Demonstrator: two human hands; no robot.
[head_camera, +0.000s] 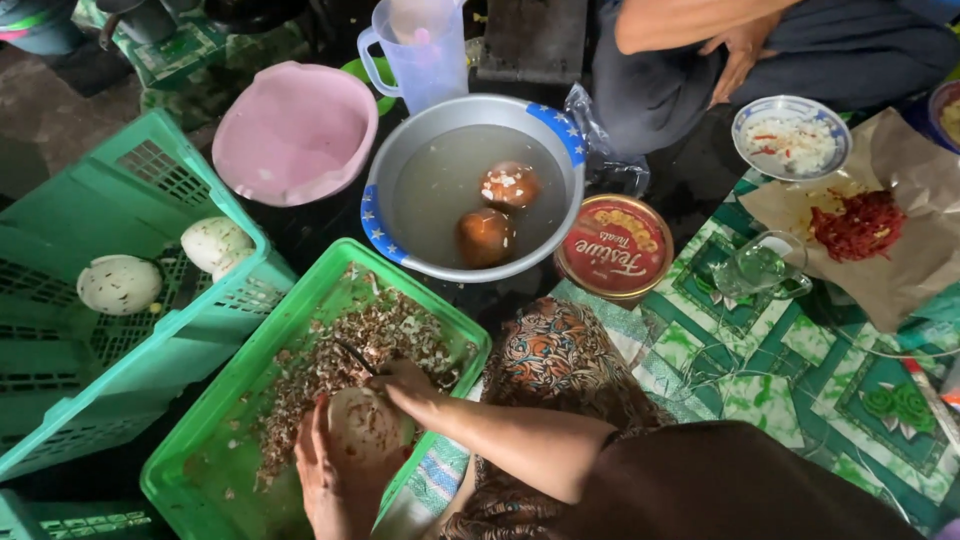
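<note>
Dim floor space spreads under the head camera, covered at right by a green patterned mat (800, 370) and crowded with containers. Over a bright green crate (200, 470) littered with brownish scrapings, the left hand (325, 480) cups a pale round egg-like thing (365, 425) from below, fingers wrapped around it. The right hand (405, 385) is closed on a small dark blade (355, 357) whose edge lies just above the pale thing, close to the left fingers; a slip on the rounded surface could nick them, or crack the shell. Beyond the crate, a metal basin (560, 130) of cloudy water holds two brown eggs (495, 215). Another crate (120, 200) at left holds more pale ones. A seated person's hand (740, 50) rests at the top.
</note>
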